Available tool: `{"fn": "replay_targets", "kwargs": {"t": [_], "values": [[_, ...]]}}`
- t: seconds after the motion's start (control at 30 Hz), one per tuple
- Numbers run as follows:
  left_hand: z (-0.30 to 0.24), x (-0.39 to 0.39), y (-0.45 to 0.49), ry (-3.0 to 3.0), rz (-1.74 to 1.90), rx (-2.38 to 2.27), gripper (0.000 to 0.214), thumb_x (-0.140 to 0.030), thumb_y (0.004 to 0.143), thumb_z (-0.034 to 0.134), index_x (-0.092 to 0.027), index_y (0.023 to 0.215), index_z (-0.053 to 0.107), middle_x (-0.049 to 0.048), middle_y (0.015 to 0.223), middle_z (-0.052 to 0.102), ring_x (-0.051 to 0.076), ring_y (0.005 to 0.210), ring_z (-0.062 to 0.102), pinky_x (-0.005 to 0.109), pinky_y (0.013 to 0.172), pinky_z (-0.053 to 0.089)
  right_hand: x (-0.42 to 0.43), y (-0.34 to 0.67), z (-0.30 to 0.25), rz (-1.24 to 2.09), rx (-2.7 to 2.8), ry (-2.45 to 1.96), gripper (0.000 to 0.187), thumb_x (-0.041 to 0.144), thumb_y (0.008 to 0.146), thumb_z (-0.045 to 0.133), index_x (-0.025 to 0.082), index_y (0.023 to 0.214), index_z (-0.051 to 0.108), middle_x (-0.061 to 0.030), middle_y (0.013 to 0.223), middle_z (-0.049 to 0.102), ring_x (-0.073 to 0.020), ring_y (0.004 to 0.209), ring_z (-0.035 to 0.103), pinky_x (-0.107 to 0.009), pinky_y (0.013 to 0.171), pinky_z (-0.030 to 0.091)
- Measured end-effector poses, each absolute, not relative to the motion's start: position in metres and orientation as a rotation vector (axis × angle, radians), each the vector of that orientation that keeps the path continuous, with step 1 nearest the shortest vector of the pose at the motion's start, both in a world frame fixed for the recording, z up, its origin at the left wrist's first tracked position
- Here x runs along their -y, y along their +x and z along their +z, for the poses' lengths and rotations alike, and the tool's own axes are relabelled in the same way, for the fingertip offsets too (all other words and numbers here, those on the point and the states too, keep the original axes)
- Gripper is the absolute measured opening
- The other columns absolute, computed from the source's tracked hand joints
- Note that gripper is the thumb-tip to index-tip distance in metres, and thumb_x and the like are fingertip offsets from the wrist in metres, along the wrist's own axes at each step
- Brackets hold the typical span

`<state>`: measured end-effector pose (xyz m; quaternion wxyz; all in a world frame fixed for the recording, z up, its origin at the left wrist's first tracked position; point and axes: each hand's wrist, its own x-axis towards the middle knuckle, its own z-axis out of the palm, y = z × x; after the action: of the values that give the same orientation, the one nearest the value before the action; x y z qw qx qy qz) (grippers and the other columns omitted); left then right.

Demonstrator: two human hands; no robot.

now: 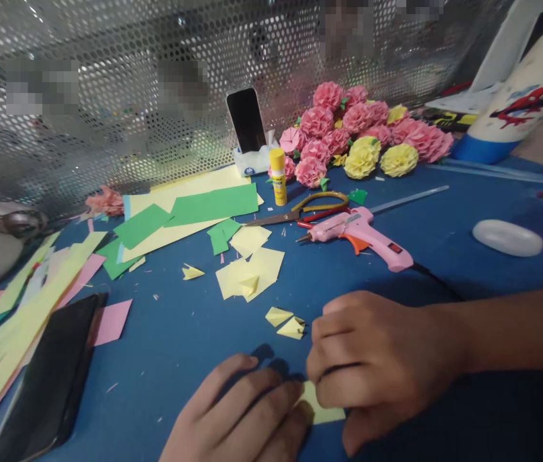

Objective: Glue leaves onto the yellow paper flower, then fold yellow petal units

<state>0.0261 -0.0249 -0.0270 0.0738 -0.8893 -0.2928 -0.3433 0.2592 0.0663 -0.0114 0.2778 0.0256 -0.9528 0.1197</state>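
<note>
A small piece of yellow paper (325, 412) lies at the near edge of the blue table, between my two hands. My left hand (247, 414) has its fingers bent and pressed on the paper's left side. On the other side my right hand (377, 359) is curled closed over the paper, its thumb underneath and partly hidden. Just beyond my fingers lie two folded yellow paper pieces (292, 328). Farther off are flat yellow paper squares (266, 266) and another folded piece (192, 273).
A pink glue gun (355, 231), scissors (276, 219) and a glue stick (278, 179) lie or stand ahead. Pink and yellow paper flowers (317, 122) are heaped behind. At left are paper strips (35, 321) and a black phone (54, 378). A white mouse (507, 237) sits right.
</note>
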Motion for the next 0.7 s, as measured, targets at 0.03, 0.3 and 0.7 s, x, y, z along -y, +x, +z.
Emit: {"fn": "replay_targets", "kwargs": {"t": [0.03,0.3,0.7], "values": [[-0.028,0.025,0.026,-2.676,-1.031,0.871,0.026,-0.015,0.103,0.050,-0.022,0.095,0.074,-0.0053,0.095,0.077,0.011,0.092,0.068,0.029,0.115,0.036,-0.067,0.259,-0.011,0.340,2.575,0.090,0.025,0.037,0.100,0.056,0.017,0.088,0.064,0.0009,0.092,0.068,-0.0136,0.077,0.055,-0.033,0.062,0.036],[-0.025,0.024,0.026,-2.735,-1.067,0.823,0.018,-0.012,0.098,0.058,-0.019,0.092,0.074,-0.0031,0.093,0.076,0.011,0.092,0.069,0.026,0.114,0.038,-0.068,0.260,-0.010,0.393,2.662,0.123,0.026,0.025,0.106,0.041,0.014,0.101,0.064,-0.0043,0.094,0.067,-0.0145,0.080,0.056,-0.030,0.075,0.045],[-0.018,0.021,0.021,-2.911,-1.063,0.888,0.033,-0.015,0.106,0.039,-0.016,0.102,0.072,0.0029,0.096,0.077,0.012,0.096,0.071,0.027,0.104,0.048,-0.065,0.258,-0.009,0.416,2.755,-0.090,0.027,0.029,0.106,0.040,0.017,0.090,0.058,-0.0022,0.083,0.065,-0.0165,0.071,0.050,-0.032,0.071,0.037]]}}
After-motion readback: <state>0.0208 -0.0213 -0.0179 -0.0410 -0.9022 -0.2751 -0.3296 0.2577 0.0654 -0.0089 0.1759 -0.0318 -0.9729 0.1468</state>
